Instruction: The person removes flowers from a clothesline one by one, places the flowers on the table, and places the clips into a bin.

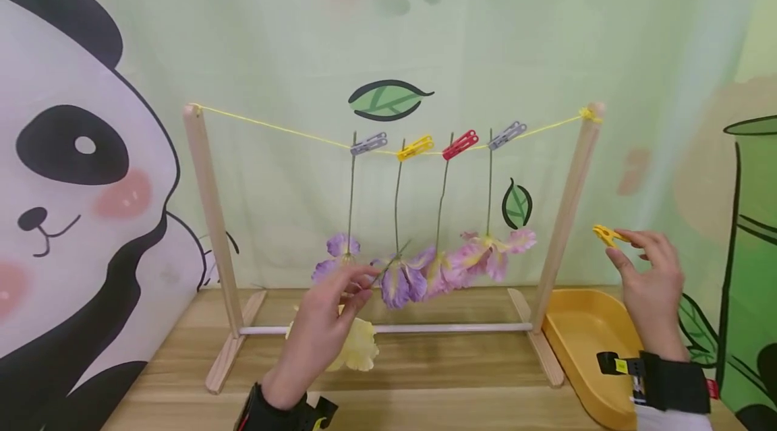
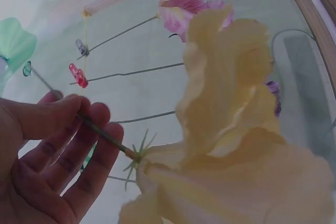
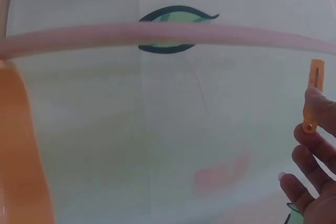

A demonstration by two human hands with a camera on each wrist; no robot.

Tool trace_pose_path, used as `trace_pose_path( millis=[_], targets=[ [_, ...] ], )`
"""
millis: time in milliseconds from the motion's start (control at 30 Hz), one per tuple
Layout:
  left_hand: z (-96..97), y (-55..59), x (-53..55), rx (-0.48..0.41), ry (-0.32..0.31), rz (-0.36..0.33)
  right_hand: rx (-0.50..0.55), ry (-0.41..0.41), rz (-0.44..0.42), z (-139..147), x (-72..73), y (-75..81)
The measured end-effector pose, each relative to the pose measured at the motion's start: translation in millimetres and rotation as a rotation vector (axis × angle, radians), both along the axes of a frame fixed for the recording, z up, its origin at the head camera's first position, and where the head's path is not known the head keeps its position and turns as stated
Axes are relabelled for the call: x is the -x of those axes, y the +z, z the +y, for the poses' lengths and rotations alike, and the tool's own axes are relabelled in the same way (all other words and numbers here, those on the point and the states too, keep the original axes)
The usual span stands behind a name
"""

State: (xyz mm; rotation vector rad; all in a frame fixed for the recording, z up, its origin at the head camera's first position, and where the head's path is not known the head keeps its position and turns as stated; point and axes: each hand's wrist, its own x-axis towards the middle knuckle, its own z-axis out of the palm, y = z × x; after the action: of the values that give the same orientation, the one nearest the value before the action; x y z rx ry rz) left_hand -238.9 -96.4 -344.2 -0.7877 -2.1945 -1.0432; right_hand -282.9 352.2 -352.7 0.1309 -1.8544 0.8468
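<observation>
My left hand [image 1: 330, 323] pinches the green stem of a pale yellow artificial flower [image 2: 231, 145], whose head hangs below the hand in the head view [image 1: 362, 345]. To the right of the frame, my right hand [image 1: 653, 289] pinches a yellow clothespin [image 1: 606, 235] between thumb and fingers. A yellow string [image 1: 273, 126] runs between two wooden posts. On it, a grey clothespin [image 1: 369, 143], a yellow clothespin [image 1: 415, 147], a red clothespin [image 1: 461, 144] and another grey clothespin [image 1: 508, 135] each hold a stem with a purple or pink flower [image 1: 403, 282] hanging head down.
The left post [image 1: 212, 215] and right post [image 1: 567, 222] stand on wooden feet, joined low down by a white bar [image 1: 449, 328]. An orange-yellow tray [image 1: 583, 350] lies on the wooden table [image 1: 425, 384] beside the right foot. Behind hangs a cloth with a printed panda [image 1: 73, 148].
</observation>
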Motion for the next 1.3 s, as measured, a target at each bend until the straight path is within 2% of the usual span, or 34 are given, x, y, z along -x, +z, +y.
trace_pose_path(
  millis=[200, 333, 500, 633, 867, 1067, 1200, 1300],
  targets=[
    [-2.1, 1.5, -6.4, 0.113, -0.020, -0.040, -0.048, -0.033, -0.052, 10.0, 1.5, -7.1],
    [-2.5, 2.0, -10.0, 0.231, -0.046, -0.113, -0.083, -0.050, -0.124, 14.1, 3.9, -10.8],
    [-2.0, -1.8, -8.8, 0.380, -0.122, -0.169, -0.117, -0.050, -0.227, 19.5, 6.6, -15.0],
    [-2.6, -4.9, -6.9, 0.445, -0.173, -0.192, -0.197, -0.021, -0.346, 25.5, 10.4, -18.7],
    [-3.1, -8.7, -5.8, 0.527, -0.238, -0.389, -0.304, 0.015, -0.547, 35.1, 16.1, -31.6],
    [-0.2, -22.9, -1.9, 0.608, -0.293, -0.450, -0.343, 0.060, -0.768, 43.1, 18.2, -43.4],
    [2.6, -32.8, 0.4, 0.620, -0.316, -0.496, -0.349, 0.095, -0.922, 45.9, 16.3, -45.5],
    [5.5, -39.5, 2.8, 0.624, -0.320, -0.552, -0.359, 0.126, -1.000, 48.9, 16.1, -46.7]
  ],
)
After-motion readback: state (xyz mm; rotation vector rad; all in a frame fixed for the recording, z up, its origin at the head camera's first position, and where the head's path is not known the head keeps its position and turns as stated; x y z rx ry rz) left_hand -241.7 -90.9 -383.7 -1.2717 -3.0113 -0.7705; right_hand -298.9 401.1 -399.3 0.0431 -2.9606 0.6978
